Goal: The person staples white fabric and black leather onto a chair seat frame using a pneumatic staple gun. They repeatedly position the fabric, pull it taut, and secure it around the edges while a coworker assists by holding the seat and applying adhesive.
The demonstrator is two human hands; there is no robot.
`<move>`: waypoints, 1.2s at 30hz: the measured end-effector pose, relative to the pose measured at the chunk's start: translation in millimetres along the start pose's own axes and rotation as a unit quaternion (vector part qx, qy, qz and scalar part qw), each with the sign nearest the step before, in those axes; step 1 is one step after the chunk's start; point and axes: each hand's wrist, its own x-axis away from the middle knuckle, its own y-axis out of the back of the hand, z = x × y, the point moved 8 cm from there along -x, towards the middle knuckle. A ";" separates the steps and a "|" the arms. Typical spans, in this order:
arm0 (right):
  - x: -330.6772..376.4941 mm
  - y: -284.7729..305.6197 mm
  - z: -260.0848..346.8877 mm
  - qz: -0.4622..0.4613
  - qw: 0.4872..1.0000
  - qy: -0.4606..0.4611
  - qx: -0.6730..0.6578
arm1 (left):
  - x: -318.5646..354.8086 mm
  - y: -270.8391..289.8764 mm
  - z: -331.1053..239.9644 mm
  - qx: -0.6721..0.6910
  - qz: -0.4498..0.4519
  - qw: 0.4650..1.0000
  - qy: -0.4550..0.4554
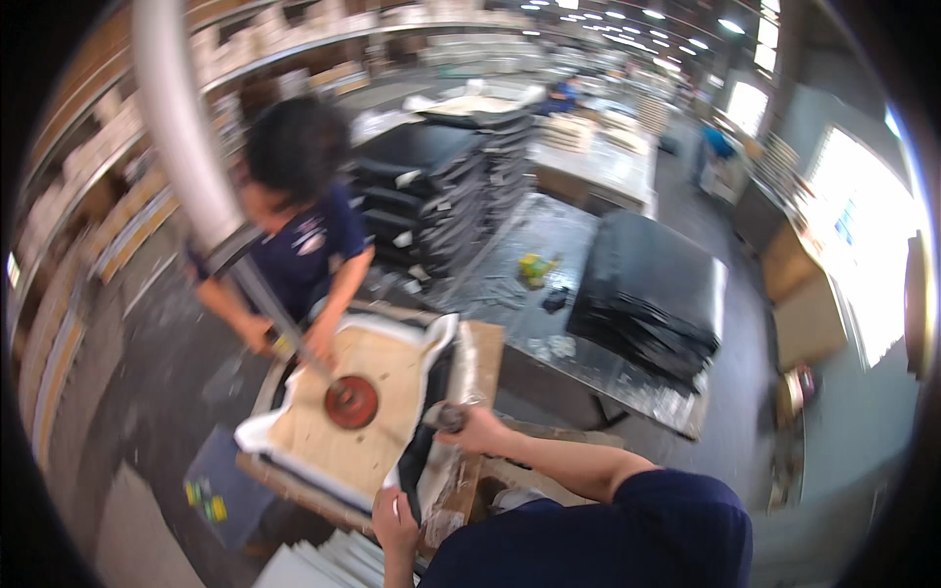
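A light plywood panel (pixel 338 461) lies on a work table, with white padding (pixel 257 431) showing round its edges. Black cover material (pixel 428 446) runs along the panel's right side. My left hand (pixel 395 527) is closed on the black cover's edge at the panel's near right corner. My right hand (pixel 475 431) grips a dark hand tool (pixel 449 418) with a rounded end, close to the panel's right edge; its exact kind is blurred. A red round disc (pixel 351 402) on a slanting metal pole (pixel 265 299) rests on the panel.
Opposite me a co-worker (pixel 304 220) bends over the panel, a yellow and black tool at one hand. Stacked black covered pieces (pixel 647 289) stand on a metal-topped table (pixel 524 235); more black stacks (pixel 421 181) rise behind. Shelves (pixel 108 137) line the left.
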 end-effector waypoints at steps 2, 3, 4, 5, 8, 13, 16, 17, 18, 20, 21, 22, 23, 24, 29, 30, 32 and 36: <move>-2.0 5.7 4.9 0.001 0.998 0.041 0.037 | 1.0 -17.0 -0.3 -0.043 0.048 0.998 -0.001; -4.6 10.9 0.6 -0.008 0.996 0.070 0.051 | 1.4 -28.6 -7.5 -0.077 0.044 0.996 -0.021; -7.1 9.8 -2.1 -0.004 0.996 0.070 0.059 | 0.8 -32.1 -10.4 -0.120 0.031 0.992 -0.035; -9.3 6.1 0.2 0.008 0.995 0.073 0.067 | 2.5 -38.2 -5.1 -0.138 0.066 0.988 -0.028; -17.5 4.3 -1.2 0.046 0.995 0.056 0.075 | 3.7 -52.0 8.7 -0.156 0.136 0.978 -0.015; -17.7 5.3 -6.8 0.049 0.994 0.046 0.085 | 8.4 -56.7 15.8 -0.215 0.157 0.964 -0.006; -17.8 1.6 5.2 0.078 0.993 0.035 0.081 | 9.5 -49.3 14.7 -0.232 0.132 0.964 -0.020; -18.0 1.3 6.4 0.088 0.992 0.033 0.082 | 9.8 -48.7 12.3 -0.231 0.121 0.965 -0.025; -18.5 0.9 7.2 0.097 0.991 0.032 0.082 | 10.0 -48.9 10.3 -0.230 0.110 0.966 -0.029; -19.7 1.8 9.3 0.103 0.990 0.042 0.085 | 11.4 -49.8 7.4 -0.253 0.080 0.964 -0.030; -19.6 2.0 9.3 0.105 0.990 0.045 0.086 | 12.4 -50.5 6.1 -0.264 0.066 0.962 -0.030; -19.3 2.1 6.3 0.108 0.989 0.033 0.093 | 12.8 -52.1 3.6 -0.272 0.051 0.960 -0.040; -20.0 -0.3 8.5 0.112 0.988 0.026 0.099 | 12.2 -50.3 2.6 -0.284 0.032 0.957 -0.049; -20.6 -2.3 10.3 0.115 0.988 0.018 0.105 | 11.5 -48.7 1.9 -0.295 0.013 0.953 -0.059; -21.8 -8.3 17.2 0.137 0.981 0.000 0.140 | 9.4 -45.4 5.3 -0.265 -0.012 0.960 -0.091; -21.5 -8.4 18.6 0.137 0.980 0.000 0.147 | 10.0 -44.2 6.0 -0.258 -0.012 0.961 -0.096; -20.9 -8.2 20.7 0.146 0.978 0.000 0.152 | 12.2 -43.5 6.0 -0.264 -0.023 0.959 -0.096; -21.6 -8.9 20.3 0.167 0.972 -0.017 0.164 | 17.5 -45.7 4.1 -0.259 -0.031 0.961 -0.087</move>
